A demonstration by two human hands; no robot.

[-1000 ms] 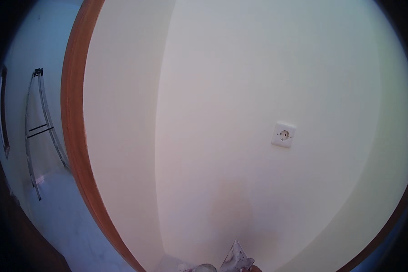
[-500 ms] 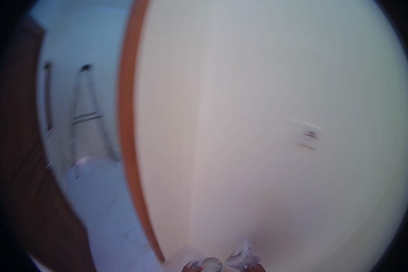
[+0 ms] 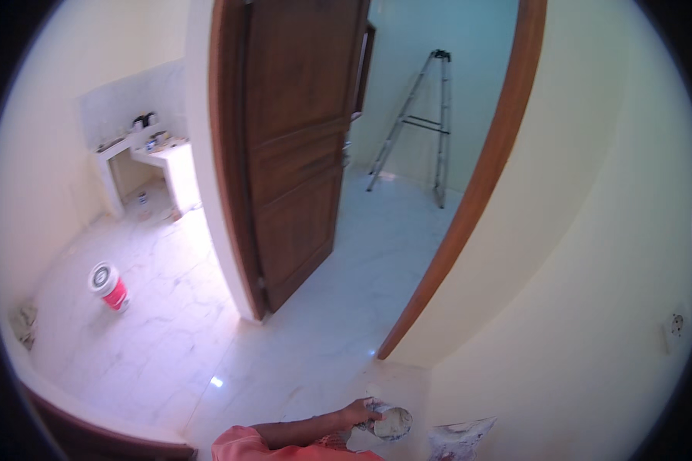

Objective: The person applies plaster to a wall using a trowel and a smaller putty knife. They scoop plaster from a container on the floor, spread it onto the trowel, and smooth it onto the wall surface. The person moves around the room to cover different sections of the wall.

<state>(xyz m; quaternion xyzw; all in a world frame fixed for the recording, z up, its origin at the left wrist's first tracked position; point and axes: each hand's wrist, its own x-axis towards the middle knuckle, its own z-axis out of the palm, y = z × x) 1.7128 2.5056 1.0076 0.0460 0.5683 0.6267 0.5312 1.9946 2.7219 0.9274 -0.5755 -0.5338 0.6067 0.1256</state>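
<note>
My left hand (image 3: pixel 358 413), at the end of a bare forearm with a red sleeve, has its fingers closed on the rim of a small round tub (image 3: pixel 394 423). Pale grey-white paste fills the tub, and smears of it mark the outside. Just to the right, a flat putty knife blade (image 3: pixel 461 439) streaked with the same paste rises from the lower edge of the picture. Its handle is cut off there, and my right hand does not show.
A brown wooden door (image 3: pixel 300 146) stands ajar, with a stepladder (image 3: pixel 442 127) in the room behind it. On the marble-look floor at left is a white-and-red bucket (image 3: pixel 109 286). Cluttered counters (image 3: pixel 161 154) stand beyond. A pale wall with a socket (image 3: pixel 676 325) runs along the right.
The view has swung left, bringing the door, bucket and counters into sight. My left hand still holds the tub; my right hand has dropped out of the picture, leaving only the blade showing.
</note>
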